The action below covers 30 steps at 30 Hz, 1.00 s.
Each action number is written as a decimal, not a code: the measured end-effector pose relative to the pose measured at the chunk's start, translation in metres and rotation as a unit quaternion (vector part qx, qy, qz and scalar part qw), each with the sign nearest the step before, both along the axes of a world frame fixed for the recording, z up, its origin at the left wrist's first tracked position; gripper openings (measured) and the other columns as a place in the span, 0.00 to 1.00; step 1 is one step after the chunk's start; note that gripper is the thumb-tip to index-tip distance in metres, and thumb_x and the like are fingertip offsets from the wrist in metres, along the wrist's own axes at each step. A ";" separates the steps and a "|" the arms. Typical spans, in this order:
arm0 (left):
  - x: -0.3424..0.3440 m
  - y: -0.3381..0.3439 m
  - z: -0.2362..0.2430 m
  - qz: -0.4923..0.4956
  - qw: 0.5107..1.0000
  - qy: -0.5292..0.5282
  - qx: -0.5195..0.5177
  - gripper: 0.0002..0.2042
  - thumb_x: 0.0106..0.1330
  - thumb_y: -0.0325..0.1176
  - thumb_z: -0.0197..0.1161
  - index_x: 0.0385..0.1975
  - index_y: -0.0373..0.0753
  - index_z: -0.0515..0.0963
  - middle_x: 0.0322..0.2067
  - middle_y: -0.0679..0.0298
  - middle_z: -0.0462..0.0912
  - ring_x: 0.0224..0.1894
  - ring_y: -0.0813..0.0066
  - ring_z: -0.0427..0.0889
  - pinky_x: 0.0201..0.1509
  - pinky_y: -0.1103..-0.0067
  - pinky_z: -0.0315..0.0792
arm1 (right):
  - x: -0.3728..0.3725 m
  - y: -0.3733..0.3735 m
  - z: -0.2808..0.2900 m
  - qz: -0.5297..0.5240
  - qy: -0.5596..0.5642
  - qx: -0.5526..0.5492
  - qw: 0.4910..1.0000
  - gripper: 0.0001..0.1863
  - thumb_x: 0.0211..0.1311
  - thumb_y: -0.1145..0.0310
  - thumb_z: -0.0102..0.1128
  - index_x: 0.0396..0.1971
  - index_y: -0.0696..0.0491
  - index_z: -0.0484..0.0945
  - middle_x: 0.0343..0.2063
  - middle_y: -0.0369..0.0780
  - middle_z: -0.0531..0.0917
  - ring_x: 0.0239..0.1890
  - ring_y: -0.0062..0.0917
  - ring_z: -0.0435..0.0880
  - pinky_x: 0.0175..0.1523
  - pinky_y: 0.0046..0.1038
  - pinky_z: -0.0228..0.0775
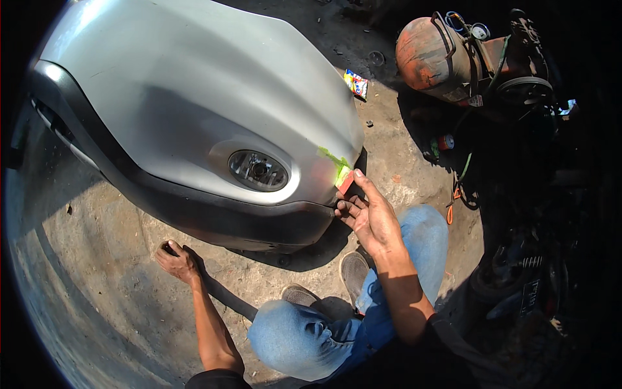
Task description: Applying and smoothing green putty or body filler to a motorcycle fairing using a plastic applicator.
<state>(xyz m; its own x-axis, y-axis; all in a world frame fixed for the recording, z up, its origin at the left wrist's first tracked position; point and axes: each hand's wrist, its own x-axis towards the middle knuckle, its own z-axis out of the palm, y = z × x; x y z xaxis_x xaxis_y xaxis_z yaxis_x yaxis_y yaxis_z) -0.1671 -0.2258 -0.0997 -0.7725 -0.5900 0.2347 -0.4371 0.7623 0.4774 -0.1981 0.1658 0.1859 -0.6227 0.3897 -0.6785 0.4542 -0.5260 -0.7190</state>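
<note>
A silver car bumper (194, 97) with a black lower trim and a fog lamp (258, 170) lies on the dirt ground. My right hand (366, 214) presses a small reddish spreader card (345, 181) against the bumper's right corner, where a streak of light green filler (334, 159) shows. My left hand (176, 260) rests on the ground in front of the bumper, fingers curled over a small dark object that I cannot make out. I am squatting, with my blue-jeaned knees and grey shoes below the bumper.
A rusty orange air compressor tank (431, 55) with hoses and a pulley stands at the upper right. A small colourful wrapper (356, 83) lies on the ground behind the bumper. A small can (446, 142) and dark machinery fill the shaded right side.
</note>
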 end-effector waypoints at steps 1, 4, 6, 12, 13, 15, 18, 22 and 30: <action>0.000 0.000 0.001 0.002 1.000 0.000 0.001 0.22 0.77 0.51 0.53 0.44 0.33 0.76 0.43 0.51 0.78 0.49 0.50 0.76 0.57 0.58 0.69 | -0.001 -0.001 0.002 0.002 0.000 0.001 1.000 0.22 0.71 0.51 0.64 0.53 0.52 0.78 0.38 0.41 0.79 0.37 0.24 0.81 0.46 0.30 0.78; -0.001 0.000 0.003 -0.002 1.000 -0.002 -0.001 0.22 0.77 0.49 0.54 0.45 0.32 0.76 0.44 0.49 0.78 0.49 0.48 0.77 0.57 0.57 0.69 | -0.007 -0.005 0.007 0.009 0.013 -0.013 1.000 0.25 0.68 0.51 0.68 0.55 0.52 0.76 0.39 0.43 0.79 0.37 0.25 0.82 0.46 0.32 0.79; 0.001 -0.004 0.001 0.000 1.000 0.002 -0.001 0.21 0.77 0.50 0.53 0.44 0.33 0.76 0.42 0.51 0.77 0.48 0.50 0.76 0.58 0.58 0.68 | -0.012 -0.011 0.012 0.001 0.003 -0.021 1.000 0.23 0.68 0.51 0.68 0.52 0.51 0.77 0.37 0.42 0.80 0.36 0.25 0.81 0.47 0.33 0.78; 0.002 -0.004 0.002 0.005 1.000 -0.006 0.006 0.21 0.77 0.50 0.53 0.44 0.33 0.75 0.42 0.51 0.77 0.49 0.50 0.75 0.59 0.58 0.67 | -0.026 -0.010 0.028 0.031 0.069 -0.107 0.991 0.19 0.71 0.52 0.64 0.50 0.51 0.78 0.37 0.41 0.81 0.36 0.24 0.81 0.47 0.34 0.78; 0.002 -0.003 0.002 0.006 1.000 -0.005 0.008 0.21 0.77 0.50 0.53 0.44 0.33 0.75 0.42 0.51 0.77 0.49 0.50 0.75 0.59 0.58 0.67 | -0.023 -0.009 0.035 0.027 0.086 -0.101 0.991 0.19 0.73 0.53 0.62 0.52 0.52 0.78 0.39 0.42 0.81 0.36 0.24 0.81 0.47 0.32 0.77; 0.001 -0.001 0.003 0.012 1.000 -0.011 0.007 0.22 0.77 0.50 0.53 0.44 0.33 0.75 0.43 0.51 0.77 0.49 0.50 0.75 0.59 0.58 0.67 | -0.016 -0.009 0.035 0.011 0.111 -0.028 0.993 0.21 0.73 0.53 0.62 0.54 0.53 0.77 0.39 0.42 0.81 0.36 0.24 0.81 0.47 0.30 0.76; -0.001 0.001 0.002 0.005 1.000 -0.009 0.006 0.22 0.77 0.51 0.53 0.45 0.33 0.75 0.44 0.51 0.77 0.50 0.50 0.76 0.60 0.58 0.67 | 0.004 -0.005 0.020 0.012 0.120 0.203 0.972 0.25 0.74 0.59 0.61 0.64 0.54 0.71 0.38 0.35 0.80 0.35 0.20 0.81 0.49 0.24 0.74; 0.004 -0.011 -0.006 0.000 1.000 -0.011 -0.019 0.24 0.78 0.52 0.51 0.46 0.32 0.76 0.45 0.52 0.78 0.51 0.50 0.76 0.59 0.58 0.68 | 0.028 -0.020 -0.031 0.032 0.069 0.306 0.949 0.26 0.72 0.65 0.65 0.66 0.54 0.71 0.37 0.37 0.79 0.35 0.18 0.81 0.46 0.21 0.73; 0.003 -0.013 -0.019 -0.015 0.999 0.011 -0.033 0.25 0.79 0.53 0.51 0.45 0.31 0.76 0.43 0.51 0.79 0.48 0.50 0.76 0.55 0.57 0.68 | 0.020 -0.046 -0.070 0.021 0.070 0.439 0.895 0.28 0.68 0.60 0.69 0.66 0.48 0.75 0.47 0.42 0.78 0.42 0.27 0.76 0.51 0.32 0.72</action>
